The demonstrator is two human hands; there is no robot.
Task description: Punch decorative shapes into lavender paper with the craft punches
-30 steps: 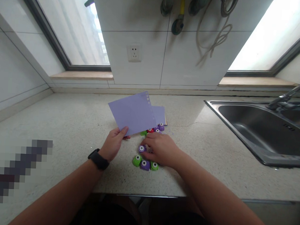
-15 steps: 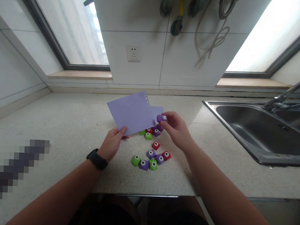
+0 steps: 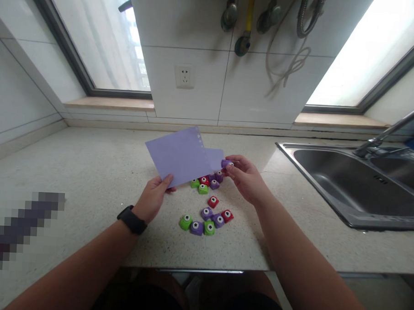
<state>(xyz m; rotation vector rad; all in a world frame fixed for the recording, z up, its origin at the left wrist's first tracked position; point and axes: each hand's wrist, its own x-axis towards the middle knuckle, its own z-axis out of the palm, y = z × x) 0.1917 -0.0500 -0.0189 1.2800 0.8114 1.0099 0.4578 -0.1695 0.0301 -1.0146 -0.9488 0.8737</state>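
Between thumb and fingers my left hand [image 3: 157,194] pinches the lower edge of a lilac sheet of paper [image 3: 177,156], held tilted above the counter. Several punched holes run along the sheet's upper right edge. My right hand [image 3: 245,179] grips a small purple craft punch [image 3: 226,164] with a white button, just right of the sheet and apart from it. Another lilac piece of paper [image 3: 214,158] shows behind the sheet. Below lie more punches: a red punch [image 3: 213,201], a green punch [image 3: 186,221], a purple punch [image 3: 197,227] and several others, some partly hidden by the sheet.
The speckled counter [image 3: 100,168] runs along a tiled wall with a power socket [image 3: 185,76]. At the right is a steel sink [image 3: 329,187] with a faucet [image 3: 372,144]. Pipe valves [image 3: 243,44] and a looped cord [image 3: 293,65] hang above.
The purple punch in my right hand has moved slightly right, off the edge of the held sheet. My left hand keeps the sheet at nearly the same tilt. The view has shifted a little.
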